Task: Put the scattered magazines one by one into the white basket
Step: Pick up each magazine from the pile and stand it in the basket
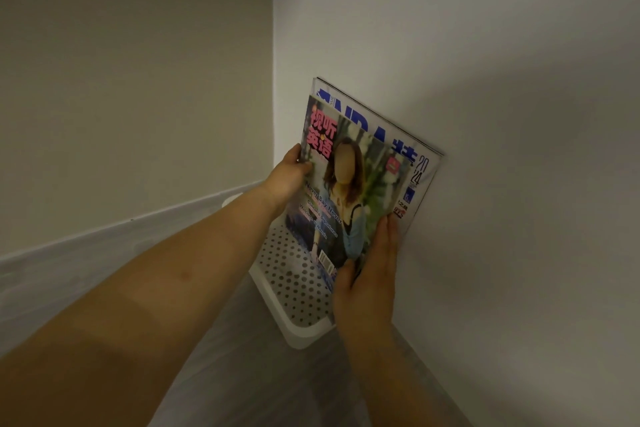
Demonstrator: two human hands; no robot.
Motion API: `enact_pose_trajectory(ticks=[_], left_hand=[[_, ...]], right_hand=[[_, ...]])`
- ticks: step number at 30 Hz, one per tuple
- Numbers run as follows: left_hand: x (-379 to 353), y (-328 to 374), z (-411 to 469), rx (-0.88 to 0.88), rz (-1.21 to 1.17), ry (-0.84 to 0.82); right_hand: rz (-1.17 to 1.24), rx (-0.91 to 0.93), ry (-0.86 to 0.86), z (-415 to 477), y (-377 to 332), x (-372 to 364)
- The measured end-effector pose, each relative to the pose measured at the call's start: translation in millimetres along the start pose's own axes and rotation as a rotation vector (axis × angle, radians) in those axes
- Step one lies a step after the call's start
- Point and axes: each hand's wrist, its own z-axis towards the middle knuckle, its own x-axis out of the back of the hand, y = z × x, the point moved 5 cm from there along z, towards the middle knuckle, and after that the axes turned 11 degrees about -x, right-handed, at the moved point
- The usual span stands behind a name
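A white perforated basket stands on the floor in a room corner, against the right wall. Standing upright in it are a magazine with pink Chinese title and a woman on its cover and, behind it against the wall, a larger white magazine with blue letters. My left hand grips the front magazine's left edge. My right hand holds the lower right edges of the magazines, thumb on the front cover. The magazines' lower ends are hidden behind my right hand.
Two pale walls meet just behind the basket. A grey skirting board runs along the left wall. Grey wooden floor lies in front of the basket.
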Motion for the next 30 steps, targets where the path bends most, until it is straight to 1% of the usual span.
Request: enact_pose_trajectory(ticks=[3, 7, 10, 14, 16, 18, 21, 23, 27, 30], left_hand=[[0.2, 0.6, -2.9, 0.001, 0.012, -0.016], [7.2, -3.6, -10.8, 0.059, 0.068, 0.031], [19.0, 0.6, -29.1, 0.044, 0.115, 0.049], [50.5, 7.2, -81.0, 0.001, 0.238, 0.069], [80.4, 8.0, -118.0, -0.003, 0.318, 0.121], [115.4, 6.3, -165.6, 0.016, 0.342, 0.194], [171.3, -5.3, -254.6, 0.059, 0.344, 0.405], [201.7, -18.1, -316.4, 0.105, 0.380, 0.514], [256.0, -44.4, -424.9, 0.242, 0.437, 0.630], [293.2, -55.9, -490.6, 0.331, 0.552, 0.679]], right_hand=[[-0.033, 0.019, 0.026, -4.3, 3.0, 2.0], [-0.054, 0.012, 0.015, -9.0, 6.4, 7.1], [-0.044, -0.001, 0.028, -14.3, 4.8, 14.7], [-0.040, -0.018, 0.039, -30.0, -6.2, 25.4], [-0.041, 0.009, 0.024, -43.6, -18.8, 22.7], [-0.027, 0.045, -0.006, -63.2, -33.8, 12.8], [-0.043, 0.119, -0.123, -105.7, -59.8, -18.5], [-0.087, 0.192, -0.221, -141.4, -75.7, -44.7], [-0.164, 0.395, -0.477, -226.9, -106.3, -98.0], [-0.321, 0.659, -0.601, -301.0, -126.9, -129.5]])
